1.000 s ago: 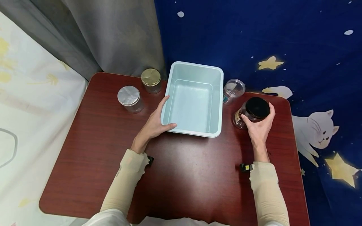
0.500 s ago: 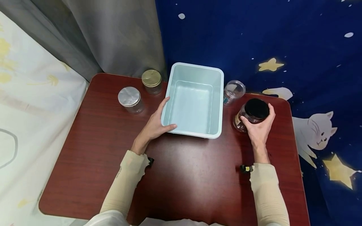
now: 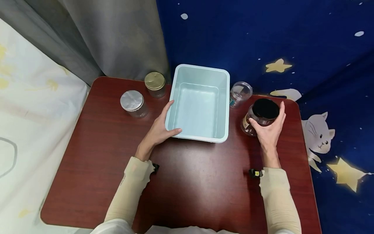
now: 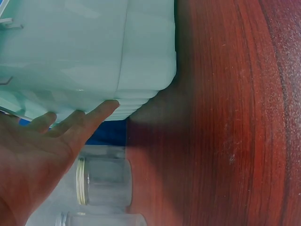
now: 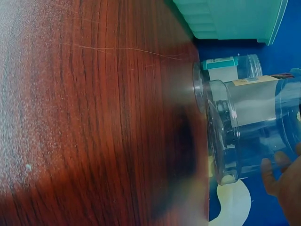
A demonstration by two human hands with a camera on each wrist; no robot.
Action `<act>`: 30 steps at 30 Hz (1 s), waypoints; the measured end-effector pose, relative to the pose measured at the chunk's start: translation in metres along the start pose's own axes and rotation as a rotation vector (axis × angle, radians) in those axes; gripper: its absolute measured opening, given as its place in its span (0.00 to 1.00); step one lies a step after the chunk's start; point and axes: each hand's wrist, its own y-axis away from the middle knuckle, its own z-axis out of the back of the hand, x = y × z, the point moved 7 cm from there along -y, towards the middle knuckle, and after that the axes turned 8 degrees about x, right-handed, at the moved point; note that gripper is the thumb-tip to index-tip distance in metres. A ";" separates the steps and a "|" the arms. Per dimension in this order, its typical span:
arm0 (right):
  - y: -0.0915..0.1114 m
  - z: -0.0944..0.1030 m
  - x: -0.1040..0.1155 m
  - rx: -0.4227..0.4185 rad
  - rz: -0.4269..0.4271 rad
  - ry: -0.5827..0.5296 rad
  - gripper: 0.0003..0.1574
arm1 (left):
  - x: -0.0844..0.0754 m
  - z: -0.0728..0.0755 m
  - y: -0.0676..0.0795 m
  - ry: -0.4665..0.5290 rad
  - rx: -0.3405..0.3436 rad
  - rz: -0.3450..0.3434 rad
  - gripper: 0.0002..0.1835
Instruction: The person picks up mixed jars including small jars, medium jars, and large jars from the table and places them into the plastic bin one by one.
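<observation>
The left hand (image 3: 159,130) is spread wide around the near left corner of the pale green tub (image 3: 195,110), thumb along the front rim, straight fingers against the outside of the left wall. Over on the right, the right hand (image 3: 270,133) grips the black-lidded jar (image 3: 260,113), thumb on the near side by a label (image 3: 246,121), fingers round the far right; whether the jar's base touches the table (image 3: 190,175) I can't tell. It's near the table's far right corner, well apart from the tub. The clear jar (image 3: 241,92), with a teal strip on its label, stands between those two, just beside the tub and close to the table's back edge. Off to the tub's left I see the gold-lidded jar (image 3: 155,84), upright near the back edge, and the silver-lidded jar (image 3: 133,102), also upright and nearer the person. Behind the table hang a grey curtain (image 3: 122,39) and a blue one (image 3: 219,35) with yellow stars and a white cat (image 3: 318,133).
</observation>
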 end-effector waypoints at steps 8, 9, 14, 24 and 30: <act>-0.002 0.003 0.013 0.022 0.011 0.021 0.71 | 0.001 -0.002 -0.002 0.010 0.009 0.010 0.56; -0.003 0.003 0.015 0.022 0.013 0.023 0.71 | 0.000 -0.002 -0.002 0.014 0.010 0.011 0.56; -0.006 0.002 0.027 0.018 0.045 0.015 0.69 | -0.021 0.002 0.003 0.032 0.020 0.022 0.53; -0.012 0.001 0.046 0.000 0.148 0.010 0.65 | -0.044 0.005 0.010 0.032 0.016 0.014 0.51; -0.012 0.001 0.051 0.007 0.153 0.011 0.66 | -0.044 0.006 0.010 0.025 0.019 0.006 0.51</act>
